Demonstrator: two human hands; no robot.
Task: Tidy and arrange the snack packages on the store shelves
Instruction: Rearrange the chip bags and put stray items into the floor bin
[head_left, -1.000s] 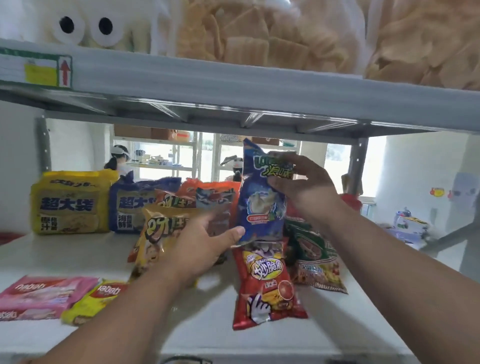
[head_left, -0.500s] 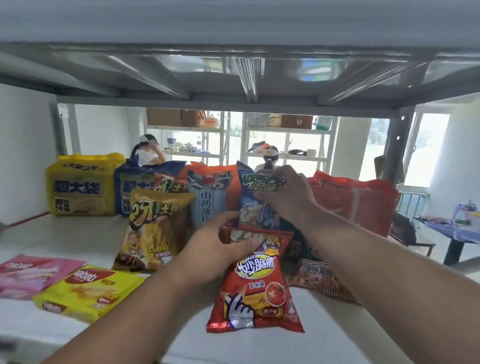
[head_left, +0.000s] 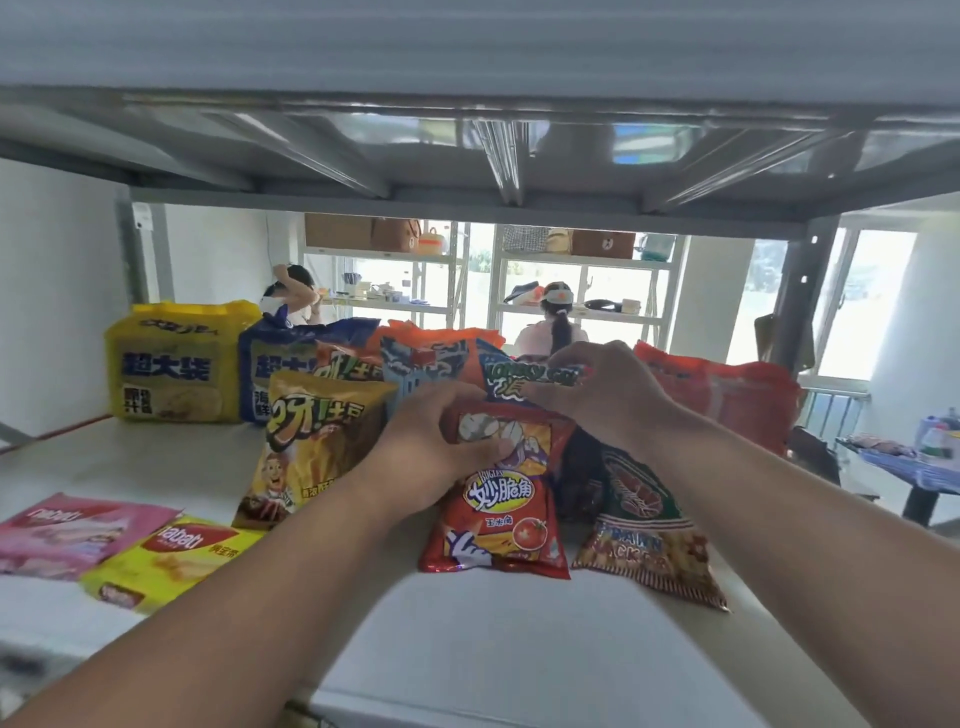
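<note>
Gripping red snack bag (head_left: 498, 499): left hand (head_left: 431, 457) | right hand (head_left: 597, 395): blue bag (head_left: 519, 382)

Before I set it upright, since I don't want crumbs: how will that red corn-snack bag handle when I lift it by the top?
The red corn-snack bag looks puffed, so it is probably light for its size. The left hand grips its top, where the film creases, so it likely flexes. Its glossy film may slip, and the contents probably crush easily.

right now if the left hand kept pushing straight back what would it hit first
Probably the blue-and-orange bag standing right behind the red bag that the left hand grips; depth is hard to judge.
</note>
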